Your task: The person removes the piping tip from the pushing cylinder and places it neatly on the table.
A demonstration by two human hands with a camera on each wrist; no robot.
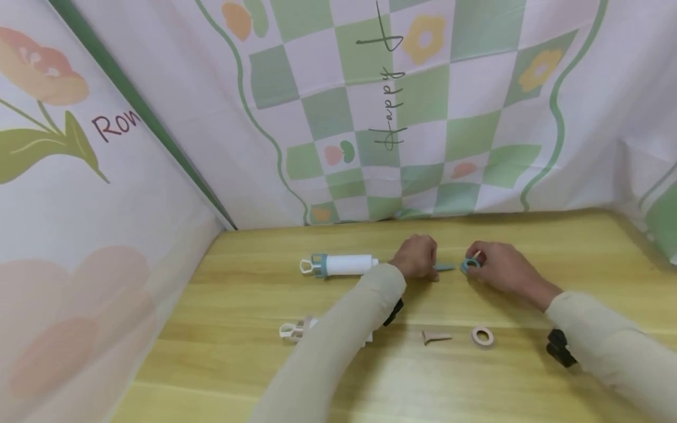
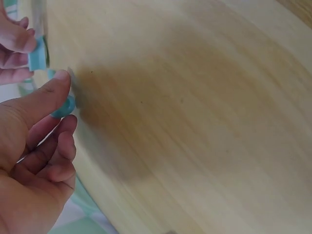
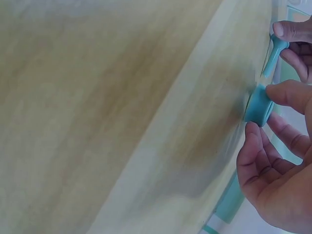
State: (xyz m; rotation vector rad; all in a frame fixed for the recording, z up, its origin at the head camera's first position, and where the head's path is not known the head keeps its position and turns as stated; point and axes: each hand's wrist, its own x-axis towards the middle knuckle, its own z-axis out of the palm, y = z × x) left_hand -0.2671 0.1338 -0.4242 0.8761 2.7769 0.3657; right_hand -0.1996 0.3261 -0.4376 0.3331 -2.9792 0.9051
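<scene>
My left hand (image 1: 415, 257) pinches a teal nozzle (image 3: 276, 52), wide at one end with a narrow spout pointing right. Thumb and fingers of my right hand (image 1: 505, 269) hold a teal ring (image 3: 258, 106) by its rim, just beyond the spout's tip. In the head view a small gap shows between nozzle and ring. To the left of my left hand lies a white syringe-like tube (image 1: 350, 265) with a teal collar (image 1: 319, 265) and a white loop handle (image 1: 307, 267).
Nearer on the wooden table (image 1: 238, 364) are a pinkish nozzle (image 1: 436, 336) and a pinkish ring (image 1: 482, 337). A second tube with a white loop handle (image 1: 290, 331) is partly hidden under my left sleeve. A patterned cloth (image 1: 370, 117) hangs behind the table.
</scene>
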